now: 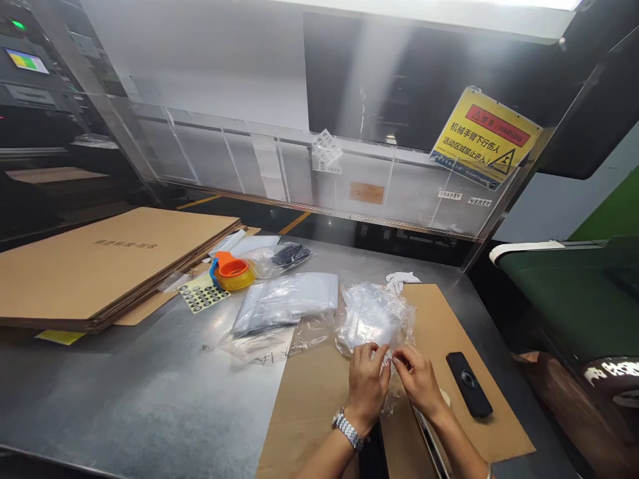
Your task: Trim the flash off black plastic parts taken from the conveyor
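My left hand [368,384], with a metal watch [348,429] at the wrist, pinches clear thin plastic. Close beside it, my right hand [418,380] is closed too, thumb and fingers together on the same plastic. Just beyond my fingers lies a crumpled heap of clear plastic bags [372,313]. Below the hands, a long black item [373,459] is partly hidden by my left forearm. A narrow pale-edged object [428,439] lies partly under my right arm. To the right, a flat black device with a round disc [469,384] rests on the cardboard sheet [309,416].
A stack of flat cardboard [124,259] covers the left of the metal table [174,399]. An orange tape dispenser [233,269], a sticker sheet [204,294], packed plastic sleeves [294,299] and a white glove [403,279] lie farther back. A green conveyor [569,293] stands right.
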`<state>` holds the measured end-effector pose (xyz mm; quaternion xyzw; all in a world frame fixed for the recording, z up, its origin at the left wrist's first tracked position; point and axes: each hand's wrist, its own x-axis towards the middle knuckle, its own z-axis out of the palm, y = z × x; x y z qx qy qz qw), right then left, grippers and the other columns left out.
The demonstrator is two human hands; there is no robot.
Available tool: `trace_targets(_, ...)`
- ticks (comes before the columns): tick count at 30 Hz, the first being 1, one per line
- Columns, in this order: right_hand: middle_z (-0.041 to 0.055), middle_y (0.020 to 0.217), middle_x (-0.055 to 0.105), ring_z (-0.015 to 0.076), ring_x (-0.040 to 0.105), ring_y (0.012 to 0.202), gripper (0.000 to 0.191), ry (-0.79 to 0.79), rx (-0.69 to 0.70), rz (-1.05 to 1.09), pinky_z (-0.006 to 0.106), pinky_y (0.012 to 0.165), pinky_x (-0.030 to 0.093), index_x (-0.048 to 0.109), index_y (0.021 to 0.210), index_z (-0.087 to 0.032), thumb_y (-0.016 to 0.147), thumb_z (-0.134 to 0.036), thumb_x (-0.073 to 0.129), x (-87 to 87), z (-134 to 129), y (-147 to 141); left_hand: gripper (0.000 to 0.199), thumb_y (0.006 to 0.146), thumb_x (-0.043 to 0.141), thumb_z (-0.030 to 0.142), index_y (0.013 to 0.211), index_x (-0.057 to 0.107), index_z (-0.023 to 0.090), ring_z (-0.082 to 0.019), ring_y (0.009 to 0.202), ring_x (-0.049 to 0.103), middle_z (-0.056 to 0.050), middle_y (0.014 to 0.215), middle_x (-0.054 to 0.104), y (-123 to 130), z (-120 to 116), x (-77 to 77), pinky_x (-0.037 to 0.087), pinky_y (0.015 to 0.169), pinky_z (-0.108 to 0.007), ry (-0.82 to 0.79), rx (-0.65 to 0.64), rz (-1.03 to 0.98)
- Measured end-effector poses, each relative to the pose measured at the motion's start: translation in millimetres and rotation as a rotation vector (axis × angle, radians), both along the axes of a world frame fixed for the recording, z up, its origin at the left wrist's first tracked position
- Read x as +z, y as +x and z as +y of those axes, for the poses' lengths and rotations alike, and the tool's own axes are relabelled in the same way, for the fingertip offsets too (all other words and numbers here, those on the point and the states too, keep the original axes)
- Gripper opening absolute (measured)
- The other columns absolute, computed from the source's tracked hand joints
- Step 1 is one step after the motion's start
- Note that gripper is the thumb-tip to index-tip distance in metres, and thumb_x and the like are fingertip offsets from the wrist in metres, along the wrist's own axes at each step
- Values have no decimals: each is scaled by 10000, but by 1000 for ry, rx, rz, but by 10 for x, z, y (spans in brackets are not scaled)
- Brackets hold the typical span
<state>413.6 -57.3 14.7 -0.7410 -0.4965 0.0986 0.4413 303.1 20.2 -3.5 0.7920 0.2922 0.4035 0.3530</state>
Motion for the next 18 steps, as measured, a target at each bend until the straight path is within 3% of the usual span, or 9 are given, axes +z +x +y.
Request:
trace_targets(2,35,822,620,184,576,831,181,-14,9,-63,280,732,441,621,846,-212,866,-280,455,86,-66,-79,222,843,480,178,911,680,248,-201,808,514,-48,791,597,-90,38,58,417,754,-338,122,-18,42)
trace_targets(4,53,899,624,190,581,865,210,-34,-20,-108,288,753,446,602,979,-219,879,-303,438,89,-166,-159,247,872,444,187,918,682,234,-195,746,494,-49,730,585,-212,112,61,403,714,-330,212,16,68)
trace_targets(7,77,922,635,197,615,786,294,-105,-119,-155,296,683,464,540,1103,-208,905,-368,392,-95,-364,-371,263,885,425,181,1002,661,186,-207,739,469,-71,738,578,-473,218,-25,389,712,-348,305,130,76)
trace_targets(10,64,715,656,229,624,587,277,-216,-155,-205,301,515,427,604,897,-222,853,-454,458,-441,-574,-672,253,875,443,156,1003,661,178,-202,715,460,-76,738,578,-771,210,-179,383,683,-339,375,162,105)
trace_targets(13,49,575,636,229,605,475,281,-288,-135,-227,286,434,356,597,713,-245,840,-450,453,-755,-788,-859,234,863,465,151,942,671,228,-176,670,478,-41,698,586,-1019,79,-343,392,630,-294,418,67,180)
trace_targets(15,32,527,615,206,582,433,326,-308,-125,-211,274,422,332,583,671,-258,859,-458,406,-868,-957,-867,226,864,461,163,907,670,237,-165,656,492,-29,678,581,-1133,-22,-436,401,603,-272,416,21,235)
trace_targets(18,-2,435,538,168,509,375,422,-318,-120,-163,257,406,307,562,618,-268,867,-530,344,-897,-1243,-813,233,872,436,175,911,660,222,-169,660,510,-34,685,568,-1212,-137,-533,419,597,-273,362,24,302)
